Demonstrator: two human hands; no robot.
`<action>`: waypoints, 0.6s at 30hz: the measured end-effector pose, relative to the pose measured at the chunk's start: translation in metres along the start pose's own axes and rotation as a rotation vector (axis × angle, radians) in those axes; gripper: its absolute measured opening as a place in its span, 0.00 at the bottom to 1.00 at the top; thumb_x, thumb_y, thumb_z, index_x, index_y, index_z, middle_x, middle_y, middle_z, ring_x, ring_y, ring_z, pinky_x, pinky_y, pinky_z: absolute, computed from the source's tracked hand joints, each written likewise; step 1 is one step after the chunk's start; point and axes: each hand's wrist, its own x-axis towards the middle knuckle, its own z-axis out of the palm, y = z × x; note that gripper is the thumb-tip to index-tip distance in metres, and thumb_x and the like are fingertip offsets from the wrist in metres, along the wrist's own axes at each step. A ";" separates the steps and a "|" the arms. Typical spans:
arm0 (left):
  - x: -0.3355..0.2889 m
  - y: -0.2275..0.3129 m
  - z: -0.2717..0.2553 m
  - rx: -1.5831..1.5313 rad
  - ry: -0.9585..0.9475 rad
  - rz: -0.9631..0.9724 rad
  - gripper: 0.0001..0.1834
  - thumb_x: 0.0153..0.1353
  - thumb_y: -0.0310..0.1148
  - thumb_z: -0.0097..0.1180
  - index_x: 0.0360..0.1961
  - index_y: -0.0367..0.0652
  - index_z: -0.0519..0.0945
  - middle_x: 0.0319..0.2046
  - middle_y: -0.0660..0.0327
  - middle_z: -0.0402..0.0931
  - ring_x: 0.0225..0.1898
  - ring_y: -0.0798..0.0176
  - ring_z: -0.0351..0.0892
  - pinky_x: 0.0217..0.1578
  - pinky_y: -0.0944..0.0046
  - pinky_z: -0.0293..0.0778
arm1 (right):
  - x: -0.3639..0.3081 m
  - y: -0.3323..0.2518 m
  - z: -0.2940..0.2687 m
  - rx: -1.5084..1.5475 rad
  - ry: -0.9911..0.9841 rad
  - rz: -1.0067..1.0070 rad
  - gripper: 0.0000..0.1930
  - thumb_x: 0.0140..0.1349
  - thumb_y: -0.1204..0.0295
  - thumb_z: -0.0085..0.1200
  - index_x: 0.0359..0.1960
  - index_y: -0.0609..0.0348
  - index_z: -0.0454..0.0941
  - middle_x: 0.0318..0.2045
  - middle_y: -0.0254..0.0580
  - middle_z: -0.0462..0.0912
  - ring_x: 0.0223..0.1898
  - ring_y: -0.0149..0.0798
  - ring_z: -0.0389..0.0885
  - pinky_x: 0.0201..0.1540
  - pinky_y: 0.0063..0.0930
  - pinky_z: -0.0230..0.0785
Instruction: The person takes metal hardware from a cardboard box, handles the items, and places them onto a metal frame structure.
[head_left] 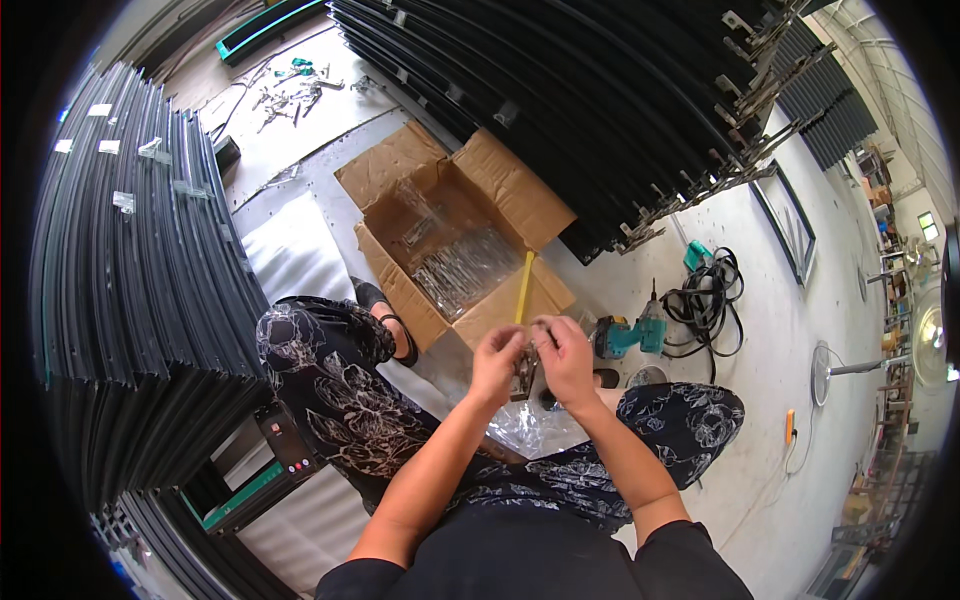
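Observation:
My left hand [494, 366] and my right hand [566, 358] are close together in front of me, fingertips pinched and facing each other. A small metal part [522, 377] shows between them; its exact kind is too small to tell, and the fingers partly cover it. Just beyond my hands stands an open cardboard box [395, 290], its flaps folded out. Inside lie many flat metal pieces [468, 268] in clear plastic sleeves. A yellow strip [525, 285] runs along the box's near right side, close to my fingertips. Crumpled clear plastic [522, 428] lies below my hands.
A teal cordless drill [632, 335] and a coiled black cable [708, 300] lie on the floor at right. Stacks of black frames rise at left [140, 250] and far right [580, 90]. Loose metal parts [295, 95] are scattered on a white sheet beyond the box.

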 end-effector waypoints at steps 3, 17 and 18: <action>0.010 -0.002 -0.007 0.000 0.173 0.033 0.15 0.60 0.33 0.56 0.44 0.33 0.74 0.33 0.61 0.76 0.31 0.70 0.72 0.29 0.70 0.70 | -0.014 -0.016 0.002 -0.011 -0.030 -0.079 0.11 0.60 0.68 0.53 0.36 0.65 0.75 0.32 0.51 0.77 0.35 0.53 0.75 0.38 0.38 0.67; 0.025 0.006 -0.022 -0.038 0.090 -0.201 0.10 0.63 0.30 0.53 0.39 0.33 0.76 0.26 0.61 0.74 0.23 0.67 0.73 0.23 0.69 0.73 | -0.051 0.003 -0.013 0.010 -0.345 -0.093 0.26 0.51 0.62 0.63 0.52 0.55 0.72 0.43 0.46 0.76 0.47 0.47 0.73 0.48 0.36 0.67; 0.019 0.011 -0.015 -0.066 0.110 -0.219 0.10 0.63 0.31 0.53 0.39 0.33 0.76 0.26 0.61 0.74 0.23 0.67 0.73 0.24 0.69 0.73 | -0.055 0.007 -0.011 0.067 -0.407 -0.062 0.28 0.50 0.62 0.63 0.53 0.54 0.71 0.44 0.46 0.76 0.47 0.47 0.73 0.50 0.36 0.67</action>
